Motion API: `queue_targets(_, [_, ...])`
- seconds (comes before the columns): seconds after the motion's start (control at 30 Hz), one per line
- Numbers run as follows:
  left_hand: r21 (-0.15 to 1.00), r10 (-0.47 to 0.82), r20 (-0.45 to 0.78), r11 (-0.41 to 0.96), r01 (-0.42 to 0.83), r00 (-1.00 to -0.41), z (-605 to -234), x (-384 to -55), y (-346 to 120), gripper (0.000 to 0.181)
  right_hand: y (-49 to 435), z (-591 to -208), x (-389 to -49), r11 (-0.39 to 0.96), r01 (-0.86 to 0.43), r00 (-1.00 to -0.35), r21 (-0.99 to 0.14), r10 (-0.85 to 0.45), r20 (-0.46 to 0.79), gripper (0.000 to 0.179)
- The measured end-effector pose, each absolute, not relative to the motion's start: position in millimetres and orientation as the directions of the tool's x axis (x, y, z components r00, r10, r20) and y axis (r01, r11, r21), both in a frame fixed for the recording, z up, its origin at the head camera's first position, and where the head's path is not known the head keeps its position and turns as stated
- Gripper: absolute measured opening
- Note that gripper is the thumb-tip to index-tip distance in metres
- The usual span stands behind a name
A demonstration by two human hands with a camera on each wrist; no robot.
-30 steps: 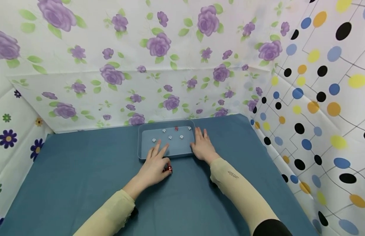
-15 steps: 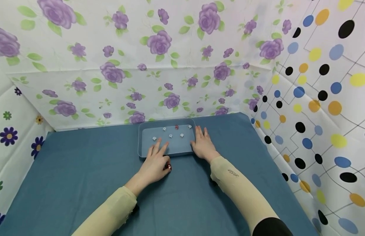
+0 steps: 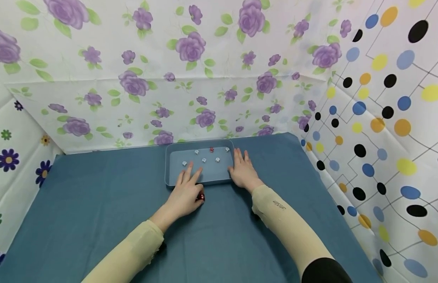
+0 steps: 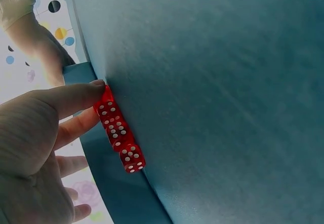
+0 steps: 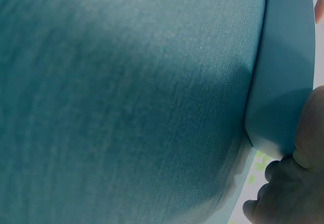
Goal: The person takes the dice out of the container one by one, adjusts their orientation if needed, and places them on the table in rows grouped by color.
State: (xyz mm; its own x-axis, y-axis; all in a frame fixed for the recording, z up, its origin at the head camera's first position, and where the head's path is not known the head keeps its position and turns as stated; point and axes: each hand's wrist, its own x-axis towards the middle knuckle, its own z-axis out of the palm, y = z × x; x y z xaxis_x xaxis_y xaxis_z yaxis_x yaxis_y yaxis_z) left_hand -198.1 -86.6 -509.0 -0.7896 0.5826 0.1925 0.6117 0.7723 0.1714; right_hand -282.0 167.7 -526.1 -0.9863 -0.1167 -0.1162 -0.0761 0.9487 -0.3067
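Observation:
A short row of red dice with white pips stands close along the outside of the tray's near wall. My left hand holds the row at one end between thumb and curled index finger. Its other fingers stretch over the near rim of the blue-grey tray. My right hand rests at the tray's right end, fingers straight along the side and thumb by the near corner. Inside the tray lie several white dice and one red die, spread apart.
A blue cloth covers the table. Behind the tray rises a wall sheet with purple flowers. A dotted sheet hangs on the right, another flowered sheet on the left.
The head view has shifted slightly, so the tray and hands appear a little higher. Both hands keep their places at the tray, and the dice inside lie as before.

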Motion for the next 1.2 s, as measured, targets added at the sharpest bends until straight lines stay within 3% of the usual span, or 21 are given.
queue_targets(0.53, [0.239, 0.578, 0.207, 0.753, 0.613, -0.790, -507.1, -197.5, -85.3, 0.036, 166.2, -524.6, -282.0, 0.952, -0.068, -0.986, -0.299, -0.110, -0.126, 0.078])
queue_targets(1.2, [0.307, 0.545, 0.225, 0.747, 0.590, -0.808, -499.8, -203.8, -87.2, 0.041, 166.7, -527.1, -281.4, 0.948, -0.069, -0.985, -0.312, -0.113, -0.127, 0.077])
